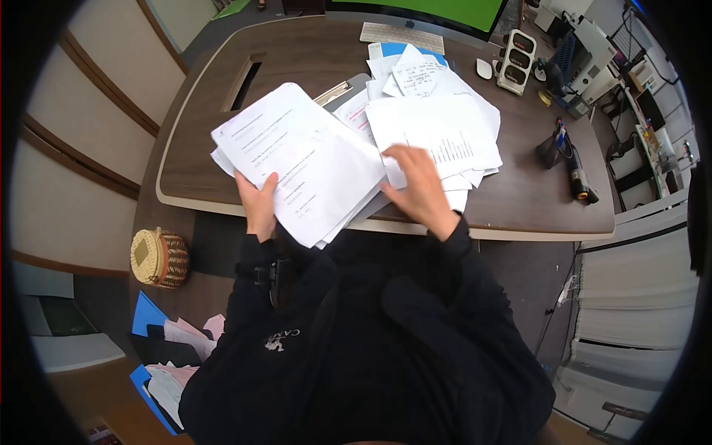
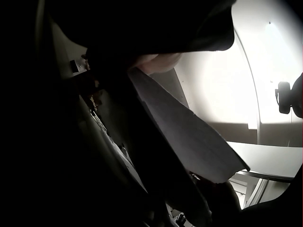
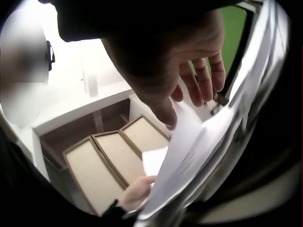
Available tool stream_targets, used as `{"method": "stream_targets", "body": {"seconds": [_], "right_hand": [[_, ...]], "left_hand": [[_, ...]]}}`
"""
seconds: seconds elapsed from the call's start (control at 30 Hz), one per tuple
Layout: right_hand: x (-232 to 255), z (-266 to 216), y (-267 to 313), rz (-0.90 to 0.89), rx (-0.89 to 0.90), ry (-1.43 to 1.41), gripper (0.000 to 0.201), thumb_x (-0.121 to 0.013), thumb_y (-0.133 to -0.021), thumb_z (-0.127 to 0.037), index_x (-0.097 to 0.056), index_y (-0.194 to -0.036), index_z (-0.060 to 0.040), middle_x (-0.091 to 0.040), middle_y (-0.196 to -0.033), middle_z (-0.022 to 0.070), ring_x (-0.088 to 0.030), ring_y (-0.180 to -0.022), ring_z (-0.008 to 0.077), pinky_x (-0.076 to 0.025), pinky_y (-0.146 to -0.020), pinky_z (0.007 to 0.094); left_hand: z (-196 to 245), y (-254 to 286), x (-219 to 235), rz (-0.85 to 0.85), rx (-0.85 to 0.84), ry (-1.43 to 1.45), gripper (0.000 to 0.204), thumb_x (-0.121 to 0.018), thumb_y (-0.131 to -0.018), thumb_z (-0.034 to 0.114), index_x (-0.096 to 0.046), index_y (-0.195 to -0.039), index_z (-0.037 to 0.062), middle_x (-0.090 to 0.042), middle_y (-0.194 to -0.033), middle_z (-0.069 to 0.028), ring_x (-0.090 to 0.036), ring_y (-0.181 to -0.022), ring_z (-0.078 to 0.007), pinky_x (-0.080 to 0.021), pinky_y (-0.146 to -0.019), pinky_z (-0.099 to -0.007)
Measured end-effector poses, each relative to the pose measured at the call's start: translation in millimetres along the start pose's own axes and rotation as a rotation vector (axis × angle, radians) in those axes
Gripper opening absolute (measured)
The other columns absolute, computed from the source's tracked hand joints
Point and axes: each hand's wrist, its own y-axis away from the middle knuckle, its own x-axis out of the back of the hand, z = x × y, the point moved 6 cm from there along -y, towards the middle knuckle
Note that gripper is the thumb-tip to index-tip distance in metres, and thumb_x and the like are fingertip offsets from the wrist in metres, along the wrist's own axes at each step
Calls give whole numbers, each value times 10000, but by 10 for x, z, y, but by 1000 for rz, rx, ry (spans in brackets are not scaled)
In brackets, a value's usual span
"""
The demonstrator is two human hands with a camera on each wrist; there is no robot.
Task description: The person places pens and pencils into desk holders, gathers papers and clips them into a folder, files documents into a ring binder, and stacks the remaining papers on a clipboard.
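My left hand grips a stack of printed paper sheets at its near left edge, thumb on top and the fingers hidden beneath. The stack is held tilted over the desk's front edge. At its right corner is my right hand, thumb and fingers spread apart around the corner. In the right wrist view the right hand's fingers are loosely bent beside the paper edges, and the left hand shows behind the sheets. Under and beyond the right hand lies a loose pile of papers.
A clipboard lies partly under the papers. Beyond stand a keyboard and monitor; to the right are a mouse, a power strip and a pen holder. A woven basket and blue folders sit at left.
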Motion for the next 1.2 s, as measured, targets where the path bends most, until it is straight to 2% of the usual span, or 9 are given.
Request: {"method": "stream_targets", "body": {"seconds": [0.07, 0.13, 0.33, 0.5, 0.83, 0.93, 1.0, 1.07, 1.2], "right_hand": [[88, 171, 73, -123, -94, 182, 667, -721, -649, -113, -495, -1277, -130, -415, -1381, 179, -351, -1311, 356, -304, -1017, 478], [55, 358, 188, -212, -104, 240, 714, -718, -668, -123, -456, -1331, -157, -402, -1400, 185, -338, -1328, 372, -270, -1034, 529], [-19, 472, 368, -273, -149, 236, 674, -746, -712, -196, -479, -1331, -181, -448, -1386, 133, -388, -1310, 289, -286, -1036, 477], [-29, 491, 419, -177, -97, 174, 307, -700, -779, -192, -656, -1073, -116, -623, -1138, 70, -538, -1123, 249, -337, -962, 523], [118, 718, 281, -437, -367, -198, 212, -671, -838, -220, -685, -835, -8, -632, -799, 157, -580, -723, 327, -438, -646, 369], [279, 622, 146, -270, -272, -182, 178, -664, -852, -171, -674, -855, 6, -613, -745, 158, -572, -640, 286, -430, -606, 359], [603, 511, 28, 155, -369, -181, 118, -643, -865, -97, -665, -855, 19, -598, -719, 150, -551, -583, 229, -424, -565, 331], [633, 301, -78, 232, -390, -115, 77, -632, -866, -52, -652, -870, 22, -584, -706, 139, -524, -558, 183, -423, -544, 311], [306, -346, -388, 484, 37, -334, 140, -655, -876, -91, -592, -820, 20, -522, -635, 85, -467, -512, 170, -396, -506, 273]], "left_hand": [[262, 38, 76, 126, -245, -53, 837, -563, -788, -138, -149, -1485, 70, -356, -1428, -195, -431, -1251, -250, -325, -1049, -346], [286, 4, 130, 90, -233, -85, 998, -551, -771, -168, 29, -1514, 161, -224, -1501, -206, -353, -1320, -266, -279, -1079, -350], [305, -48, 182, 27, -323, -251, 820, -532, -792, -147, -203, -1501, 99, -289, -1489, -170, -371, -1312, -252, -283, -1084, -334], [207, -58, 184, 36, -210, -158, 572, -507, -825, -127, -446, -1377, 7, -443, -1402, -149, -445, -1252, -208, -327, -1052, -298], [312, -48, 192, 76, -220, -112, 467, -507, -858, -89, -502, -1321, -29, -505, -1357, -129, -472, -1226, -182, -332, -1049, -288], [419, -13, 164, 87, -264, -122, 453, -506, -864, -84, -505, -1314, -38, -512, -1351, -128, -479, -1220, -180, -336, -1046, -288], [540, 39, 97, 84, -331, -136, 453, -508, -872, -69, -495, -1324, -37, -505, -1359, -142, -463, -1245, -193, -321, -1064, -298], [619, 93, -27, 73, -372, -182, 436, -511, -886, -39, -491, -1322, -46, -503, -1361, -148, -458, -1253, -197, -310, -1073, -304], [667, 242, -509, -87, -428, -215, 429, -549, -929, 138, -498, -1307, -58, -514, -1353, -156, -453, -1272, -229, -294, -1083, -331]]}}
